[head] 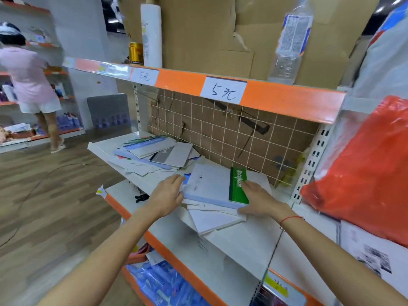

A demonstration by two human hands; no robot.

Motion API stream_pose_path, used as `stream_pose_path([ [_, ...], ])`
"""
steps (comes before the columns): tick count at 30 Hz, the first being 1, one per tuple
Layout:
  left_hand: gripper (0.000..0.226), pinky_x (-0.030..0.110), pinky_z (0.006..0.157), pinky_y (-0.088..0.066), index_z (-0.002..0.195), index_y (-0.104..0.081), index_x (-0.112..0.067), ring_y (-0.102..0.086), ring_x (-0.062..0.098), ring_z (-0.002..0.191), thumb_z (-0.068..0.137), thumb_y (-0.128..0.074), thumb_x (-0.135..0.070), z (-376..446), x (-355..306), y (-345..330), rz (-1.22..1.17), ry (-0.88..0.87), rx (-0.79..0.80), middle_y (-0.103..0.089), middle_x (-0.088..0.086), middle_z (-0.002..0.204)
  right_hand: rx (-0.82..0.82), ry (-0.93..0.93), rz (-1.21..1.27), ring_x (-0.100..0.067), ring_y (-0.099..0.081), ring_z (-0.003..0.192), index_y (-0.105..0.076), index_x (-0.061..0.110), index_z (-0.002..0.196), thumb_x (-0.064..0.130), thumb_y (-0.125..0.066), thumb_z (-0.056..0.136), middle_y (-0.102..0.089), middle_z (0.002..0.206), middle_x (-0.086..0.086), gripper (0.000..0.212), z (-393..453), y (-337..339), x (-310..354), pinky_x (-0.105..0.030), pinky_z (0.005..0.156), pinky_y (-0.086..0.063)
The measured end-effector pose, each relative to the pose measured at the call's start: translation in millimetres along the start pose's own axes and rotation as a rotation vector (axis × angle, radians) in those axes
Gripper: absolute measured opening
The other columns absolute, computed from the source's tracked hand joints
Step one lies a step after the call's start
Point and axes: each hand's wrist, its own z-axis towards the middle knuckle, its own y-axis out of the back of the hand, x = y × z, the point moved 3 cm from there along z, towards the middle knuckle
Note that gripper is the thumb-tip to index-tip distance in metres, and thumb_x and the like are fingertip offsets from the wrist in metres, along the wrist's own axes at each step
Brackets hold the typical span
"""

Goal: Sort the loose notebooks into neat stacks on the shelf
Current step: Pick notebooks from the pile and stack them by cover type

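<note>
Centrally, left hand (168, 194) and right hand (257, 200) grip a white, green-spined notebook stack (212, 186); loose notebooks (154, 154) sprawl upper left.

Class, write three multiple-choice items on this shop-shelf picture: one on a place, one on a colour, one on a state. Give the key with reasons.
1. Where does the messy pile of notebooks lie?
A. on the floor
B. on the shelf, left of the hands
C. on the top shelf

2. What colour is the strip lettered "Notebook" on the top notebook?
A. green
B. red
C. yellow

3. What are the hands doing?
A. hanging idle
B. both pointing upward
C. left hand and right hand hold the stack by its sides

Key: 1 B, the pile rests on the white shelf board; 2 A, the strip is green; 3 C, fingers curl round both edges.
</note>
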Motion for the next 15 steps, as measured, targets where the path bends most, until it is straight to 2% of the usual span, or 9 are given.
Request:
stream_pose_path([
  [2, 0.054, 0.030, 0.109, -0.026, 0.144, -0.033, -0.006, -0.033, 0.027, 0.135, 0.093, -0.048, -0.014, 14.7, 13.9, -8.0, -0.028, -0.006, 0.008, -0.031, 0.012, 0.151, 0.040, -0.026, -0.008, -0.027, -0.014, 0.143, -0.005, 0.012, 0.151, 0.052, -0.065, 0.078, -0.011, 0.157, -0.010, 0.103, 10.2, -0.8, -1.7, -0.038, 0.116, -0.019],
  [4, 0.059, 0.029, 0.112, -0.021, 0.147, -0.028, -0.006, -0.028, 0.026, 0.139, 0.092, -0.050, -0.012, 29.2, 28.2, -11.3, -0.047, -0.035, -0.001, -0.024, 0.013, 0.154, 0.097, -0.064, 0.013, -0.027, -0.033, 0.131, -0.020, 0.012, 0.147, 0.055, -0.067, 0.075, -0.031, 0.147, -0.011, 0.097, 17.7, 1.4, -0.1, -0.037, 0.108, -0.031],
  [6, 0.062, 0.028, 0.113, -0.019, 0.147, -0.026, -0.007, -0.025, 0.026, 0.140, 0.090, -0.052, -0.011, 45.3, 47.5, -14.7, -0.046, -0.062, 0.008, -0.022, 0.013, 0.155, 0.164, -0.102, -0.007, -0.022, -0.051, 0.106, -0.044, 0.014, 0.128, 0.058, -0.068, 0.074, -0.052, 0.123, -0.007, 0.074, 22.7, 3.0, 5.9, -0.031, 0.086, -0.044],
  [7, 0.062, 0.029, 0.113, -0.020, 0.147, -0.026, -0.007, -0.025, 0.026, 0.141, 0.090, -0.052, -0.012, 55.3, 58.7, -16.6, -0.043, -0.072, 0.007, -0.021, 0.014, 0.155, 0.183, -0.120, -0.028, -0.019, -0.053, 0.093, -0.051, 0.014, 0.116, 0.058, -0.069, 0.073, -0.055, 0.108, -0.004, 0.064, 24.1, 4.5, 10.1, -0.028, 0.073, -0.043],
  [8, 0.062, 0.031, 0.113, -0.020, 0.147, -0.027, -0.008, -0.025, 0.027, 0.141, 0.090, -0.052, -0.013, 65.7, 70.9, -18.6, -0.034, -0.077, 0.010, -0.020, 0.014, 0.155, 0.182, -0.135, -0.052, -0.016, -0.051, 0.081, -0.054, 0.014, 0.106, 0.058, -0.069, 0.073, -0.055, 0.096, -0.002, 0.057, 25.7, 6.6, 14.4, -0.026, 0.062, -0.039],
  [10, 0.064, 0.033, 0.112, -0.022, 0.148, -0.025, -0.008, -0.027, 0.029, 0.139, 0.090, -0.052, -0.016, 85.7, 95.0, -21.3, -0.008, -0.068, 0.035, -0.019, 0.015, 0.155, 0.155, -0.167, -0.109, -0.012, -0.043, 0.067, -0.053, 0.014, 0.090, 0.055, -0.071, 0.073, -0.048, 0.079, 0.001, 0.048, 27.8, 11.9, 23.9, -0.025, 0.052, -0.031],
  [13, 0.068, 0.036, 0.111, -0.024, 0.147, -0.025, -0.004, -0.029, 0.033, 0.136, 0.087, -0.055, -0.019, 109.8, 131.3, -19.8, 0.073, -0.097, 0.086, -0.024, 0.018, 0.151, 0.148, -0.222, -0.172, -0.011, -0.041, 0.066, -0.042, 0.021, 0.072, 0.055, -0.069, 0.074, -0.043, 0.073, 0.004, 0.044, 31.1, 14.8, 40.2, -0.024, 0.050, -0.028],
  [15, 0.070, 0.042, 0.108, -0.029, 0.141, -0.036, 0.001, -0.033, 0.039, 0.131, 0.080, -0.056, -0.027, 124.4, 161.0, -18.7, 0.104, -0.115, 0.083, -0.035, 0.024, 0.142, 0.135, -0.262, -0.187, -0.014, -0.046, 0.073, -0.049, 0.018, 0.079, 0.057, -0.066, 0.076, -0.046, 0.076, 0.004, 0.043, 35.1, 14.8, 50.7, -0.024, 0.051, -0.028],
])
